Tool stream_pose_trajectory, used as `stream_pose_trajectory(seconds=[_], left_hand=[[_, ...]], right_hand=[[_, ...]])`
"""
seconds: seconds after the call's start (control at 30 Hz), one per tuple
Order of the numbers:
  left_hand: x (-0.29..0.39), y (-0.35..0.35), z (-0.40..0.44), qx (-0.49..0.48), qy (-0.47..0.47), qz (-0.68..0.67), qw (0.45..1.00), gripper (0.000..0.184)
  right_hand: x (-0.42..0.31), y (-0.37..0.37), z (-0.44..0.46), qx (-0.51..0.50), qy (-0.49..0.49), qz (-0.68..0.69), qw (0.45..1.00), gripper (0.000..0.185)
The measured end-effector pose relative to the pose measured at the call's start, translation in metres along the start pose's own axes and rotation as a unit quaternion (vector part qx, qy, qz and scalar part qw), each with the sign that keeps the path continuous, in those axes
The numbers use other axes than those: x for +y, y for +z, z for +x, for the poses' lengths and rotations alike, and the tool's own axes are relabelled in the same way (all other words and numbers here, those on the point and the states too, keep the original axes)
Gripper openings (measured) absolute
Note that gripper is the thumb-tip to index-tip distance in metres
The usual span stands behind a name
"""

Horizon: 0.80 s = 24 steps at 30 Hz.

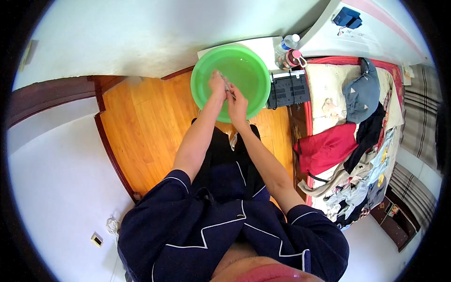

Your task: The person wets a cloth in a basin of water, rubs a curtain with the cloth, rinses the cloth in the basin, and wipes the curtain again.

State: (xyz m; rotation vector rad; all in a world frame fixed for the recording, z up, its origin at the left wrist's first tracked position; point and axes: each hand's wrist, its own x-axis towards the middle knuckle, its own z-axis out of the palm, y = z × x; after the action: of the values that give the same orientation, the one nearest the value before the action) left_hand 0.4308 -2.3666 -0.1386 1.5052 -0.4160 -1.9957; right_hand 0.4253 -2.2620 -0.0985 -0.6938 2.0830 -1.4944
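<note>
A round green basin (pixel 256 70) with water in it stands in front of me. Over its middle, my left hand (pixel 217 84) is closed around a small greyish, wet-looking item (pixel 227 85). Close beside it on the right, my right hand (pixel 237 104) pinches the lower end of the same item. The item is too small and too covered by fingers to name. Both hands are inside the basin's outline, nearly touching each other.
Right of the basin are a black device (pixel 287 89), a clear bottle (pixel 290 41) and a bottle with a pink lid (pixel 292 58). Further right, a bed (pixel 324 80) carries a red cloth (pixel 326 146), a grey cushion (pixel 364 94) and heaped clothes. A wall rises behind the basin.
</note>
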Motion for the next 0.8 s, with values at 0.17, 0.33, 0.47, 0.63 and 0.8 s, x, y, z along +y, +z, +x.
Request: stream_pose_trajectory(seconds=[0.17, 0.33, 0.47, 0.63, 0.8], left_hand=[[-0.006, -0.01, 0.005, 0.021, 0.095, 0.201, 0.975, 0.034], [0.009, -0.034, -0.003, -0.039, 0.295, 0.446, 0.844, 0.048], [0.017, -0.052, -0.001, -0.017, 0.322, 0.517, 0.793, 0.047], [0.028, -0.074, 0.001, -0.093, 0.347, 0.629, 0.689, 0.032], [0.007, -0.081, -0.012, -0.097, 0.335, 0.689, 0.635, 0.025]], right_hand=[[0.021, -0.01, 0.009, 0.039, -0.164, -0.145, 0.975, 0.01], [0.013, -0.021, 0.019, 0.009, -0.011, -0.069, 0.997, 0.007], [0.023, -0.023, 0.039, 0.003, -0.06, -0.1, 0.993, 0.008], [0.053, -0.033, 0.054, -0.036, -0.114, -0.219, 0.968, 0.016], [0.074, -0.011, 0.046, -0.145, -0.185, -0.311, 0.921, 0.031]])
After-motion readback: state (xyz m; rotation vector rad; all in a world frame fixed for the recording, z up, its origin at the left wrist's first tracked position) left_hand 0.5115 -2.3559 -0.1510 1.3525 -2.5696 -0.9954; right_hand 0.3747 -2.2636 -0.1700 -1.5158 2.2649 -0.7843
